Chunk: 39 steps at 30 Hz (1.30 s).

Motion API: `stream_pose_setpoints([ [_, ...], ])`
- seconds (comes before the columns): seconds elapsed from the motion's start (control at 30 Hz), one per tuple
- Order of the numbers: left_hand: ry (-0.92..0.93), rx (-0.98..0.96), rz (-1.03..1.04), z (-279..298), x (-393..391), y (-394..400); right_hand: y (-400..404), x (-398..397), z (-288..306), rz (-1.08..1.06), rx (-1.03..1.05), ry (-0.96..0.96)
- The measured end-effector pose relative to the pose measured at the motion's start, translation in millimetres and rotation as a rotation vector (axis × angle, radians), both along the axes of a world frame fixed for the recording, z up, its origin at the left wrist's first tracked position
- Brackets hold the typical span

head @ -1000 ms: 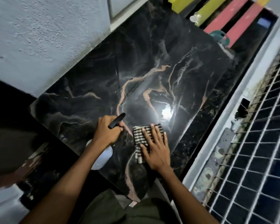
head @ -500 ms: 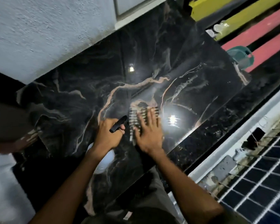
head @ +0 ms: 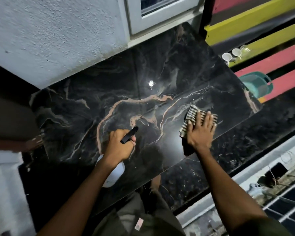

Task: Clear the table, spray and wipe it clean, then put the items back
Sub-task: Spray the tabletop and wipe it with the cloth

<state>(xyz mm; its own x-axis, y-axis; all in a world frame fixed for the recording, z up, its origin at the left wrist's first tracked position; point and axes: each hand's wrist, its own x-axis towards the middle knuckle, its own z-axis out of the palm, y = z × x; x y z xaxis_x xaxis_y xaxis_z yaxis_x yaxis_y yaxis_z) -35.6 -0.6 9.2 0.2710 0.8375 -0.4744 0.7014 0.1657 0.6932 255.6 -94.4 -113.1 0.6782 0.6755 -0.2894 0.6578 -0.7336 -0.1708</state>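
The black marble table top (head: 95, 106) with pinkish veins fills the middle of the view. My left hand (head: 120, 144) grips a spray bottle (head: 115, 172); its white body shows below my wrist and its black nozzle points up and right over the table. My right hand (head: 201, 132) lies flat, fingers spread, pressing a black-and-white checked cloth (head: 192, 114) onto the right part of the table top near its edge.
A rough white wall (head: 58, 36) and a window frame (head: 160, 23) border the far side. Beyond the table's right end lie coloured planks (head: 266, 38), two white cups (head: 231, 55) and a teal container (head: 257, 86). A white ledge and wire grille (head: 283, 206) run at lower right.
My right hand has slid the cloth from the table's middle, beside the left hand, out toward the right edge. The left hand stays over the table with the spray bottle.
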Motion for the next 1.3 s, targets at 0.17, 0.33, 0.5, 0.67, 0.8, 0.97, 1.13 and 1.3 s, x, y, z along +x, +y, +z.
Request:
stream_pose_setpoints([
  [0.17,0.01,0.042,-0.011,-5,13,-2,51,-76,1,0.223,0.029,0.042],
  [0.33,-0.03,0.066,-0.059,-9,26,7,11,-148,10,0.593,0.104,0.131],
  [0.5,-0.066,0.042,-0.025,-18,41,27,-37,-88,5,0.413,0.084,0.071],
  [0.67,-0.097,0.029,0.039,-22,54,41,-18,38,-4,0.075,0.001,-0.015],
  [0.8,-0.06,0.033,0.139,-34,67,53,40,128,-6,-0.185,0.034,-0.032],
  [0.97,-0.059,0.034,0.278,-35,94,59,120,175,-5,-0.09,0.059,-0.042],
  [1.13,-0.082,-0.007,0.388,-29,127,55,154,127,0,0.283,0.046,-0.041],
  [1.3,-0.035,-0.009,0.444,-28,138,43,113,21,3,0.83,0.106,0.103],
])
